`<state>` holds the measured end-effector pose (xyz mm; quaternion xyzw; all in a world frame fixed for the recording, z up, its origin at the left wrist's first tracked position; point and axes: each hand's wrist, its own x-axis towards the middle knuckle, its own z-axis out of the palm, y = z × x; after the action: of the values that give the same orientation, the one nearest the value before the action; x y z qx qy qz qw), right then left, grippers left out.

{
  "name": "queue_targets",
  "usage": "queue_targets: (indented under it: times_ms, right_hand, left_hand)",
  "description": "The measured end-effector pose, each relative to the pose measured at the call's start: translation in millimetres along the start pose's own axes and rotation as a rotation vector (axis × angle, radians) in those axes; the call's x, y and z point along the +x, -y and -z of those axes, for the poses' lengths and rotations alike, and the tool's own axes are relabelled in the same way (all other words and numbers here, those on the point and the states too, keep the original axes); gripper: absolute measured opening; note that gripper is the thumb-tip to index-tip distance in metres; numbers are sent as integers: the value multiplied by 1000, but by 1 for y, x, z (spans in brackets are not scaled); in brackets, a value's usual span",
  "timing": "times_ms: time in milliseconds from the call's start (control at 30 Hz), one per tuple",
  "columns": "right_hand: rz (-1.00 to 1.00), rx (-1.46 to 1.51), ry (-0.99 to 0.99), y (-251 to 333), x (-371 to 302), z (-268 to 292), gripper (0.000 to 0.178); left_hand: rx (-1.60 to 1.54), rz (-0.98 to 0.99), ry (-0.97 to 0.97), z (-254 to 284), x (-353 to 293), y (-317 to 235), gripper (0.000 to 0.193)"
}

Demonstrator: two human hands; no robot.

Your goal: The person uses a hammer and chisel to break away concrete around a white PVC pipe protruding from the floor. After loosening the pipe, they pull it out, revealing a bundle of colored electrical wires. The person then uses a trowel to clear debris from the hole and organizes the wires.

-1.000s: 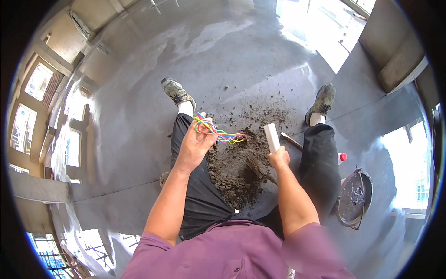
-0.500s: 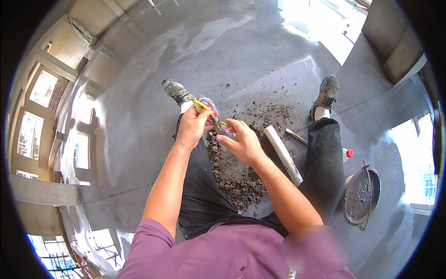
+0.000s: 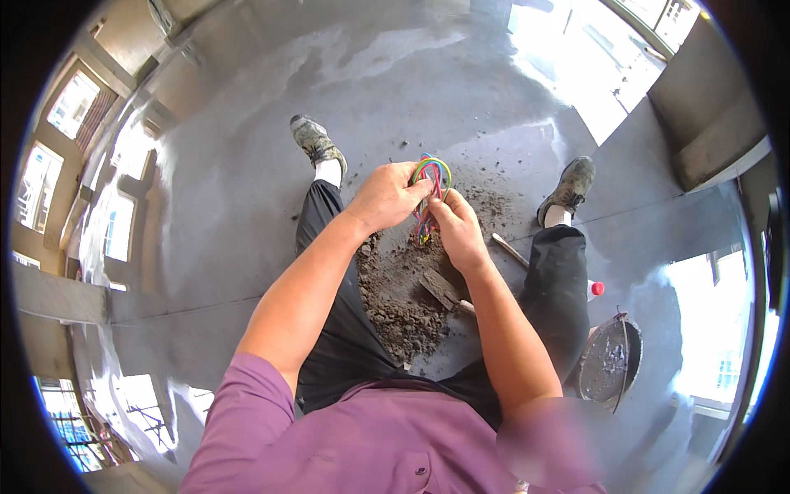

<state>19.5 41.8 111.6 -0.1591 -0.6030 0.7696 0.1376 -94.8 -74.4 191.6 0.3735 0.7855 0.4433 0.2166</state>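
A looped bundle of thin electrical wires (image 3: 423, 232), coloured red, yellow, green and blue, is held up between my two hands over the floor. My left hand (image 3: 388, 198) pinches the upper loops from the left side. Lower down on the right, my right hand (image 3: 462, 232) has its thumb and fingers closed on the same bundle. Part of the wires is hidden behind the fingers. Beneath the hands lies a pile of grey-brown rubble (image 3: 403, 317), with a flat greyish piece (image 3: 439, 288) on it.
My legs are spread around the rubble. A stick-like handle (image 3: 512, 250) lies beside my right knee. Past that leg are a bottle with a red cap (image 3: 597, 288) and a bucket with a wire handle (image 3: 605, 362). A concrete pillar (image 3: 708, 115) stands far right.
Both hands have shifted right with the wires and come closer together; the right hand's fingers have closed in. The white pipe is now mostly hidden by my right forearm.
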Motion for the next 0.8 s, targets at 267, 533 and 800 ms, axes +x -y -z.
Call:
queue_targets:
  times_ms: [267,533,800]
  right_hand:
    - [-46,245,133,-15,2,17,28]
    - [28,-136,115,-13,-7,27,20]
    - [41,-389,-168,-7,-15,11,23]
  left_hand:
    - [209,-177,-4,-7,3,4,25]
    - [258,-288,12,-15,6,-3,30]
    - [290,-260,20,-28,15,-6,27]
